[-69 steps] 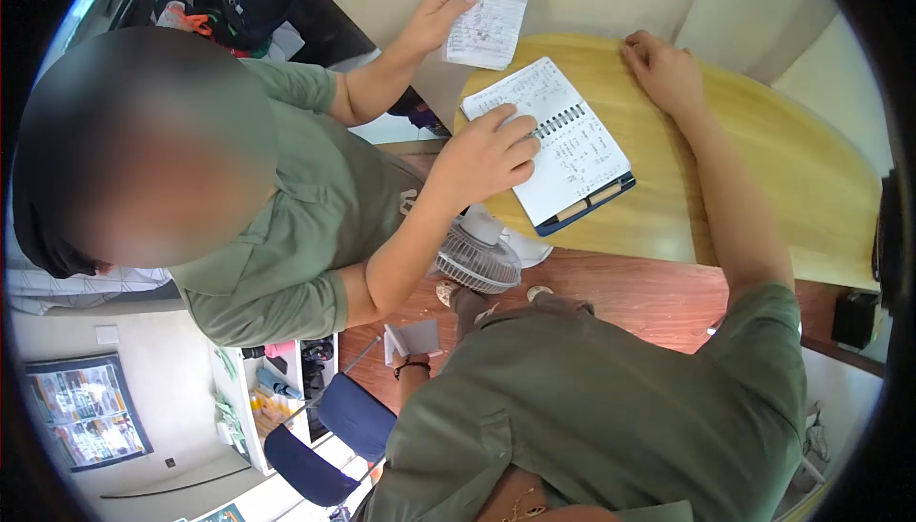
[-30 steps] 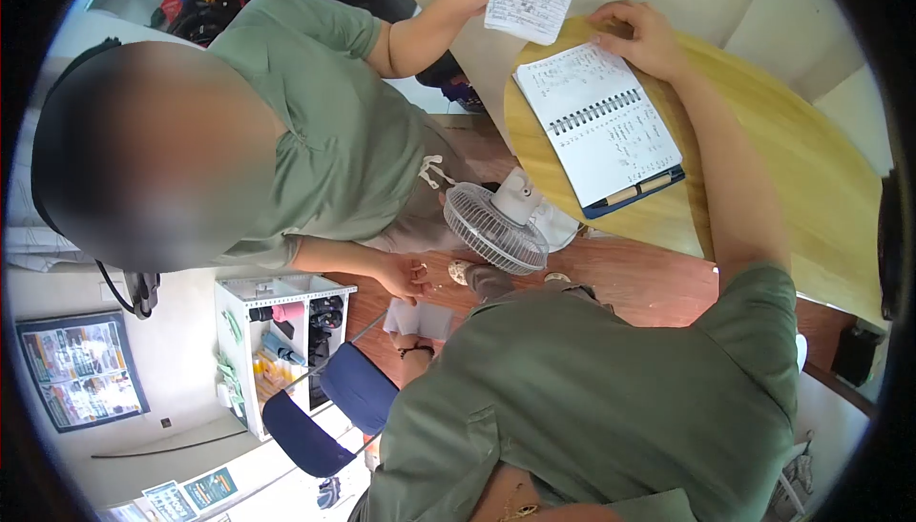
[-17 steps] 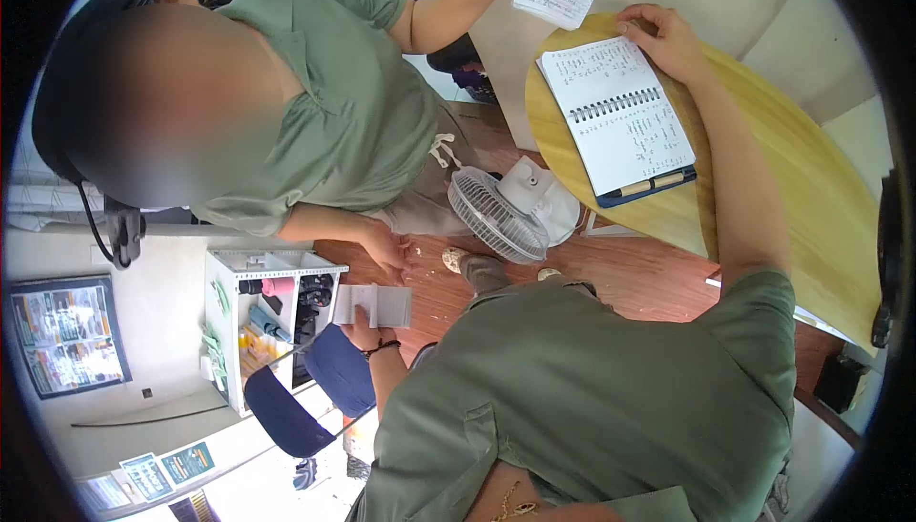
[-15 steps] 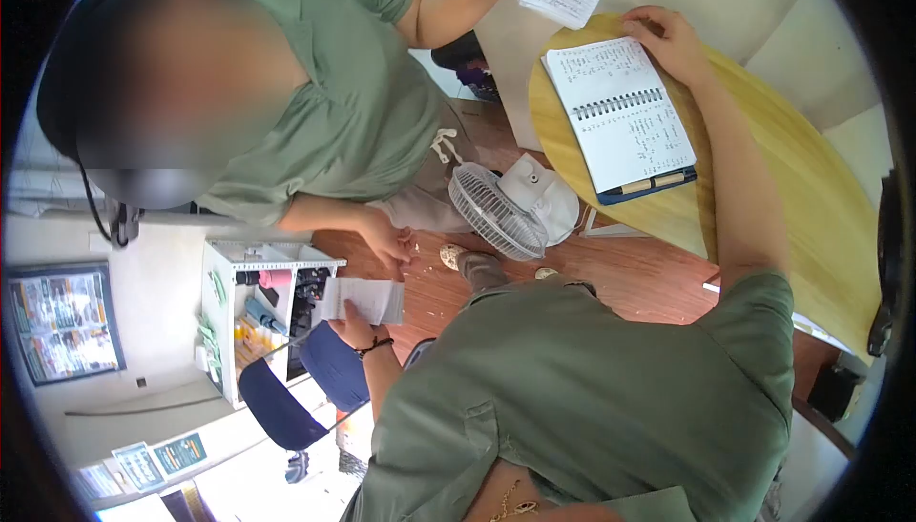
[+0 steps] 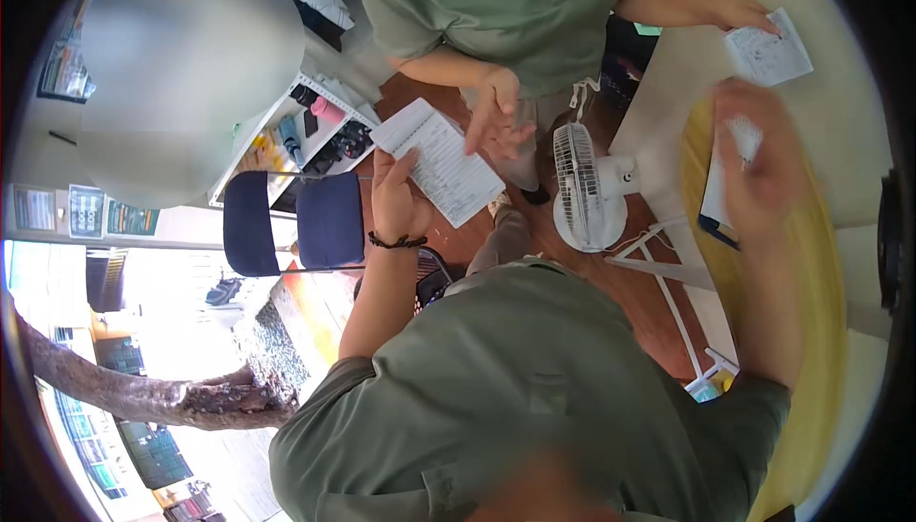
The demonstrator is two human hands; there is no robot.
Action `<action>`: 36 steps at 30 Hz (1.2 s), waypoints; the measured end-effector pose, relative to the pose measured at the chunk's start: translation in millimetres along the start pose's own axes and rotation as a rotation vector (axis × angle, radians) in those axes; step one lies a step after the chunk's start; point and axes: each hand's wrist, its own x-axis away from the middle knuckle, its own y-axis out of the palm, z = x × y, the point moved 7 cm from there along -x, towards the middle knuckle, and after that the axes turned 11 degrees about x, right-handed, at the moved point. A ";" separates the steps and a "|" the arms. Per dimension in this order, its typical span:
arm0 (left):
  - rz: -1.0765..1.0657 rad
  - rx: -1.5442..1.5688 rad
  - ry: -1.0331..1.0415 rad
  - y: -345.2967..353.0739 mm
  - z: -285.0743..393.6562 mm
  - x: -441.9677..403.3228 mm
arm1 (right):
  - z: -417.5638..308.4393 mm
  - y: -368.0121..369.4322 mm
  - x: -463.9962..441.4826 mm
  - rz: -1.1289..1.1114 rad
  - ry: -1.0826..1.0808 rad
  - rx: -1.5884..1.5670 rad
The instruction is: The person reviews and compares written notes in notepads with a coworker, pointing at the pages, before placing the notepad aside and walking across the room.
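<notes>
My left hand (image 5: 393, 196), with a dark beaded bracelet at its wrist, is closed on a white notepad (image 5: 450, 167) covered in handwriting, the thumb lying on its page. Beside that pad, a co-worker's hand (image 5: 501, 121) has its fingers spread; whether it touches the paper I cannot tell. My right hand (image 5: 759, 164) is raised over the wooden table (image 5: 821, 283) and smeared by motion. It covers most of a notebook (image 5: 716, 193) with a dark blue edge. The co-worker's other hand (image 5: 749, 14) holds a small written pad (image 5: 771, 50) further back.
A white fan (image 5: 582, 188) stands on the reddish floor between us and the table. Dark blue chairs (image 5: 329, 221) and a white shelf (image 5: 334, 93) with bottles and other items are on the left. A thick branch-like wooden piece (image 5: 143, 393) crosses the lower left.
My left hand has raised the notepad, its writing now facing me. My right hand has lifted off the table edge to above the notebook. The view has shifted and the co-worker appears further right.
</notes>
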 end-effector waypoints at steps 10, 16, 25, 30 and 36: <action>-0.012 0.049 -0.107 7.8 -8.4 7.6 | -56.3 108.7 80.1 -0.753 -0.228 -0.031; 0.007 0.027 -0.126 10.3 -15.0 8.7 | -58.7 129.2 113.1 -0.911 -0.376 0.120; 0.039 0.063 -0.279 24.4 -39.3 7.8 | -65.1 139.9 132.2 -0.947 -0.454 0.244; 0.023 0.108 -0.346 28.6 -46.9 4.2 | -65.3 139.7 130.6 -0.912 -0.494 0.247; 0.026 0.094 -0.353 31.6 -46.4 4.6 | -66.8 138.0 124.6 -0.870 -0.488 0.212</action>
